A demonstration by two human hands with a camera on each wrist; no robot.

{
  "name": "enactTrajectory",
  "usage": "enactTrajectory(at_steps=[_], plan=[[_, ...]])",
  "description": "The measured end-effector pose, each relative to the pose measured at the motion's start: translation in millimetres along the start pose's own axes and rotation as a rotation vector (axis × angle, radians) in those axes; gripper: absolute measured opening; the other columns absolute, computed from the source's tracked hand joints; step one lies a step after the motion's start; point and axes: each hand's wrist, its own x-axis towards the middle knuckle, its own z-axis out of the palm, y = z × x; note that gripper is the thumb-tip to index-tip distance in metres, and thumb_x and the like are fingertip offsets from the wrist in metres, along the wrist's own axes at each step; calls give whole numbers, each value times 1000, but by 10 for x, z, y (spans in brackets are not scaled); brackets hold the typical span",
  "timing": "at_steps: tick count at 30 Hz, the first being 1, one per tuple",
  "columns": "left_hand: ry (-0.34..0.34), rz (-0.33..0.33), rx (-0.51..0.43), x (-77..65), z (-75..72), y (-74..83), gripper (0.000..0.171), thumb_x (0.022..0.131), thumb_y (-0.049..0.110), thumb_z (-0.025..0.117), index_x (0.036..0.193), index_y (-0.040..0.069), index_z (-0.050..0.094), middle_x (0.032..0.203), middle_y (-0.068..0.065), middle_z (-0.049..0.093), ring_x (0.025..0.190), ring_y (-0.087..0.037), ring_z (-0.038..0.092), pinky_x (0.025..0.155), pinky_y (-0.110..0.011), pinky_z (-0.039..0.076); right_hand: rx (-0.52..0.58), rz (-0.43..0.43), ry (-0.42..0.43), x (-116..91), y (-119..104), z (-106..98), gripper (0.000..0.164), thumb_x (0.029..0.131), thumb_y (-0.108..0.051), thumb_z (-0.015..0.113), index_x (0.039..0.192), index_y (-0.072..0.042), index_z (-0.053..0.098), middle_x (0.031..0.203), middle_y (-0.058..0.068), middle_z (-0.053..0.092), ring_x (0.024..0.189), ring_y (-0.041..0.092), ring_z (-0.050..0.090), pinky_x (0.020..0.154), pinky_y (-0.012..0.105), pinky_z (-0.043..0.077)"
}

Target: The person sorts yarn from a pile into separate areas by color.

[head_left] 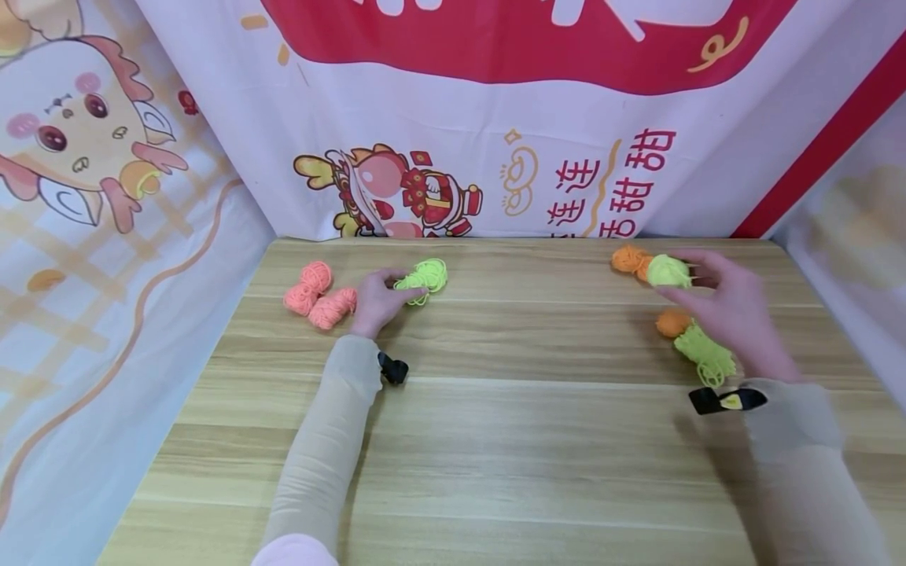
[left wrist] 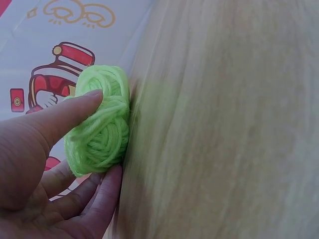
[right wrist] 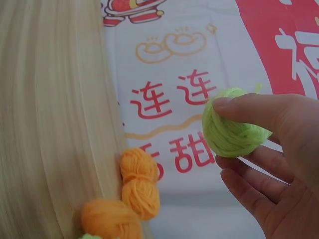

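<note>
Toward the back left of the table, my left hand (head_left: 380, 300) pinches a bright green ball of yarn (head_left: 430, 275). The left wrist view has the thumb across this yarn and the other fingers below it, close to the wood. My right hand (head_left: 739, 306) holds a paler green yarn ball (right wrist: 232, 132) between thumb and fingers, raised over the back right of the table. Beside that ball, in the head view, an orange yarn skein (head_left: 627, 259) is partly covered. Under the right hand lie another orange yarn ball (head_left: 672, 322) and a green yarn skein (head_left: 706, 354).
Two coral-pink yarn skeins (head_left: 333, 308) lie left of the left hand. A wood-grain table (head_left: 538, 456) stretches in front, with a printed white and red cloth (head_left: 453, 102) hanging along its back edge. Another patterned cloth (head_left: 141, 314) hangs at the left.
</note>
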Motion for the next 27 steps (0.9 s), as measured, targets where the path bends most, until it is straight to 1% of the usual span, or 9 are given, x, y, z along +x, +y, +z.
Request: enactTrajectory(at_steps=[5, 7, 11, 12, 15, 18, 20, 22, 27], plan=[[-1, -1, 1, -5, 2, 2, 59, 83, 32, 87, 131, 6, 66, 131, -13, 63, 117, -28, 57, 100, -43, 47, 0, -49, -37, 38, -64, 106, 59, 90, -36, 80, 140, -13, 61, 126, 17, 64, 108, 39, 61, 74, 12, 43], [-1, 1, 0, -10, 3, 9, 58, 83, 31, 87, 131, 5, 66, 130, -14, 63, 116, -28, 57, 99, -43, 47, -6, -69, -47, 54, -89, 153, 59, 89, -35, 80, 140, -12, 61, 127, 18, 65, 108, 40, 62, 76, 17, 46], [-4, 5, -4, -17, 4, 20, 57, 84, 29, 86, 131, 4, 65, 131, -14, 63, 117, -29, 57, 100, -43, 47, 2, -79, -65, 87, -147, 252, 58, 89, -34, 81, 139, -12, 61, 130, 15, 63, 105, 37, 62, 81, 29, 48], [-3, 4, -4, -19, 5, 21, 57, 84, 29, 86, 131, 4, 65, 131, -14, 63, 117, -28, 57, 100, -43, 46, 5, -80, -69, 94, -163, 277, 57, 90, -33, 81, 139, -13, 61, 131, 14, 63, 105, 36, 62, 81, 32, 48], [-3, 5, -4, -20, 3, 23, 57, 84, 29, 86, 131, 4, 66, 131, -15, 63, 118, -28, 56, 101, -43, 46, 37, -107, -72, 113, -195, 365, 54, 89, -25, 82, 138, -13, 62, 130, 10, 63, 103, 32, 62, 83, 34, 49], [-3, 6, -6, -21, 1, 27, 57, 84, 28, 86, 131, 4, 66, 131, -14, 63, 116, -28, 57, 99, -43, 47, 71, -166, -70, 135, -214, 466, 51, 86, -15, 84, 133, -10, 65, 124, 9, 66, 100, 28, 64, 84, 34, 51], [-2, 6, -9, -21, -1, 31, 56, 84, 28, 86, 131, 5, 66, 130, -14, 64, 114, -28, 57, 97, -43, 47, 93, -197, -81, 147, -224, 532, 49, 85, -12, 85, 130, -9, 67, 119, 8, 67, 98, 27, 65, 84, 35, 52], [-3, 4, -9, -22, 0, 33, 56, 84, 28, 87, 131, 5, 66, 130, -13, 64, 112, -27, 57, 96, -42, 48, 99, -198, -111, 151, -248, 589, 48, 86, -16, 85, 130, -10, 67, 118, 6, 66, 99, 26, 64, 85, 36, 53], [-4, 1, -7, -23, -2, 32, 56, 84, 28, 87, 130, 5, 66, 129, -13, 64, 111, -26, 57, 95, -42, 48, 128, -181, -189, 148, -311, 750, 49, 87, -20, 84, 132, -13, 65, 122, 4, 65, 104, 26, 63, 90, 48, 53]])
